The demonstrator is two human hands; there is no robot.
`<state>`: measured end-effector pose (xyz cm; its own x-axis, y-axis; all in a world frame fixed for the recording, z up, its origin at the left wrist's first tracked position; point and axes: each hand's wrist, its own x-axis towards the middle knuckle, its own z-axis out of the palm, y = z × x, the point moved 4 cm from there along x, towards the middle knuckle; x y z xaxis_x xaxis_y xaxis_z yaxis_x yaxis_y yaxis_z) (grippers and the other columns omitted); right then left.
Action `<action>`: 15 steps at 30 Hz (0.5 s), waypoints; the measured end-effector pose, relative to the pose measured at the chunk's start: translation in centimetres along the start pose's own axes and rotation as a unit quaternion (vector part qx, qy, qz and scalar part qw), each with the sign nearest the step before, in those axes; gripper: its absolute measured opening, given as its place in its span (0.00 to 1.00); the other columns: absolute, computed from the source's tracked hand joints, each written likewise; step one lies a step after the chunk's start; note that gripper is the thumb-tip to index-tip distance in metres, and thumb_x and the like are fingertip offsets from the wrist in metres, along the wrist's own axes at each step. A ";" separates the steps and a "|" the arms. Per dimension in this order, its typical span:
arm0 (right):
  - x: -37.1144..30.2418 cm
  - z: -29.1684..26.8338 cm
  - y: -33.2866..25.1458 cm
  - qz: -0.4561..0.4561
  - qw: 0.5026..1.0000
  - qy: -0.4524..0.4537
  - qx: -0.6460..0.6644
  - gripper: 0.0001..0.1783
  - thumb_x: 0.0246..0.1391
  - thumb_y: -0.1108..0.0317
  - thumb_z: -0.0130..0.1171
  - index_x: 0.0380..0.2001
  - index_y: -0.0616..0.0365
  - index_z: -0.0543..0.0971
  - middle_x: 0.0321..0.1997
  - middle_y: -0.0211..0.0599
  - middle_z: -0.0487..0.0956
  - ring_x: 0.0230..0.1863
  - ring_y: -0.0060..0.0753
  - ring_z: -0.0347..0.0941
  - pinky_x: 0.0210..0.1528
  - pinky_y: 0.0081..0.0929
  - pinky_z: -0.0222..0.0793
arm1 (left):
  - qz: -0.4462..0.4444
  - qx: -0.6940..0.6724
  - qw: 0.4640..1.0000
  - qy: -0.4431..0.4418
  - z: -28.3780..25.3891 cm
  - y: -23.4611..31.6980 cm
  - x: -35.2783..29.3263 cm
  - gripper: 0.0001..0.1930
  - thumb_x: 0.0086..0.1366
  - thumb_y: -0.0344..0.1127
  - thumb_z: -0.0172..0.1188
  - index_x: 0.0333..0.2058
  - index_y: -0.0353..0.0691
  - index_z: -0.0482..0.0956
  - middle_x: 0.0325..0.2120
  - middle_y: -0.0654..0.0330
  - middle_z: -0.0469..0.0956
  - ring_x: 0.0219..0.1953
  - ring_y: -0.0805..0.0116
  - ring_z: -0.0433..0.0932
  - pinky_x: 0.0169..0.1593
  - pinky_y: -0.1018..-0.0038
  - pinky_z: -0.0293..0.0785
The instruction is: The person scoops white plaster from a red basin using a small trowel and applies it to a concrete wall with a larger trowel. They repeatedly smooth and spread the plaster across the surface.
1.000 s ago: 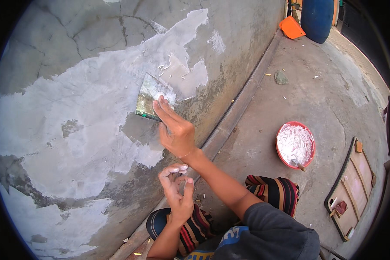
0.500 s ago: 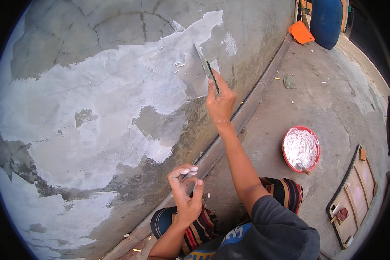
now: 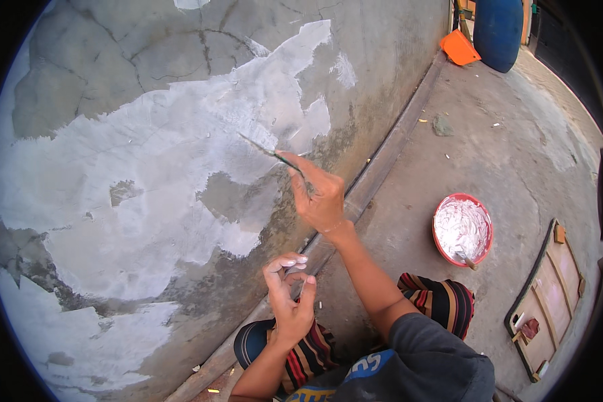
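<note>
My right hand (image 3: 321, 199) is closed round a putty knife (image 3: 269, 151), whose thin blade is seen almost edge-on against the wall. Around the blade spreads a rough patch of white filler (image 3: 147, 134) on the cracked grey wall (image 3: 174, 40). My left hand (image 3: 291, 305) hovers low before the wall with nothing in it. Its fingers are curled and apart from the thumb, and white paste coats their tips. To the right on the ground sits a red bowl (image 3: 435, 242) of white paste (image 3: 459, 226), with the handle of a tool sticking out at its near rim.
A framed wooden panel (image 3: 549, 305) lies on the concrete floor (image 3: 502, 167) at the right. At the far end stand a blue barrel (image 3: 497, 33) and an orange dustpan (image 3: 459, 48). A low ledge (image 3: 382, 167) runs along the wall's foot. My knees are in striped cloth (image 3: 442, 305).
My right hand has swept the putty knife down and to the left across the wall, turning the blade leftward. The patch behind it looks whiter on its right side. My left hand has stayed put.
</note>
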<state>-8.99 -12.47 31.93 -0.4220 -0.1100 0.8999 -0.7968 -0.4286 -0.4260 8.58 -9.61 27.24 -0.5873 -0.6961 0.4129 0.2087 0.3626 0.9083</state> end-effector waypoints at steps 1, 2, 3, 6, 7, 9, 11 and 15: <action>0.3 -1.3 1.1 0.058 0.998 0.034 -0.019 0.15 0.59 0.73 0.56 0.48 0.61 0.80 0.35 0.45 0.84 0.25 0.20 0.76 0.26 0.22 0.69 | -0.004 0.002 1.000 0.002 0.1 0.0 -0.3 0.22 0.61 0.21 0.56 0.50 0.40 0.59 0.48 0.52 0.66 0.49 0.65 0.68 0.45 0.73 0.70; 0.9 -2.3 2.3 0.117 0.990 0.067 -0.039 0.14 0.59 0.72 0.56 0.48 0.62 0.80 0.34 0.44 0.84 0.24 0.19 0.75 0.26 0.22 0.68 | -0.002 0.002 1.000 0.005 0.0 0.1 -0.4 0.22 0.61 0.21 0.56 0.50 0.40 0.59 0.48 0.52 0.66 0.49 0.65 0.68 0.45 0.73 0.70; 1.5 -2.2 3.4 0.125 0.988 0.072 -0.050 0.14 0.59 0.72 0.56 0.48 0.62 0.80 0.33 0.44 0.84 0.24 0.18 0.74 0.25 0.22 0.67 | -0.001 0.002 1.000 0.009 -0.1 0.3 -0.4 0.21 0.61 0.21 0.56 0.50 0.40 0.59 0.48 0.52 0.66 0.49 0.65 0.69 0.45 0.73 0.70; 2.2 -1.8 5.0 0.143 0.984 0.067 -0.080 0.15 0.59 0.73 0.55 0.48 0.61 0.80 0.33 0.45 0.84 0.24 0.23 0.74 0.26 0.24 0.67 | -0.007 -0.004 1.000 0.014 -0.3 0.0 -0.5 0.21 0.61 0.22 0.56 0.50 0.39 0.59 0.48 0.51 0.66 0.48 0.65 0.69 0.45 0.72 0.70; 1.8 -1.1 4.4 0.149 0.984 0.049 -0.081 0.15 0.58 0.75 0.54 0.49 0.59 0.80 0.35 0.46 0.83 0.25 0.30 0.76 0.28 0.25 0.69 | -0.010 -0.004 1.000 0.015 -0.4 -0.1 -0.4 0.21 0.61 0.22 0.56 0.50 0.39 0.59 0.48 0.51 0.67 0.48 0.66 0.69 0.46 0.72 0.70; 0.8 -0.3 3.2 0.128 0.989 0.032 -0.066 0.17 0.56 0.78 0.53 0.49 0.57 0.79 0.39 0.47 0.83 0.29 0.37 0.80 0.31 0.27 0.72 | -0.007 -0.003 1.000 0.011 -0.3 -0.2 -0.3 0.21 0.62 0.23 0.56 0.51 0.41 0.59 0.48 0.53 0.66 0.48 0.67 0.67 0.45 0.74 0.70; -0.8 0.6 2.0 0.078 0.995 0.027 -0.053 0.18 0.55 0.78 0.53 0.50 0.57 0.79 0.41 0.47 0.83 0.33 0.39 0.82 0.33 0.27 0.73 | -0.011 -0.008 1.000 0.006 -0.1 -0.7 -0.4 0.21 0.62 0.23 0.56 0.51 0.41 0.58 0.48 0.53 0.66 0.48 0.67 0.67 0.45 0.74 0.71; -1.9 1.2 1.3 0.018 1.000 0.019 -0.015 0.15 0.57 0.74 0.56 0.48 0.60 0.79 0.38 0.47 0.83 0.28 0.29 0.77 0.30 0.25 0.70 | -0.009 -0.001 1.000 -0.002 0.4 -0.8 0.1 0.21 0.61 0.22 0.56 0.51 0.38 0.59 0.48 0.51 0.66 0.48 0.65 0.68 0.45 0.73 0.71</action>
<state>-8.70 -13.84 29.75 -0.4660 -0.0895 0.8802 -0.7936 -0.3976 -0.4606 8.07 -9.67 26.55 -0.5935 -0.7007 0.3959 0.2000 0.3481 0.9159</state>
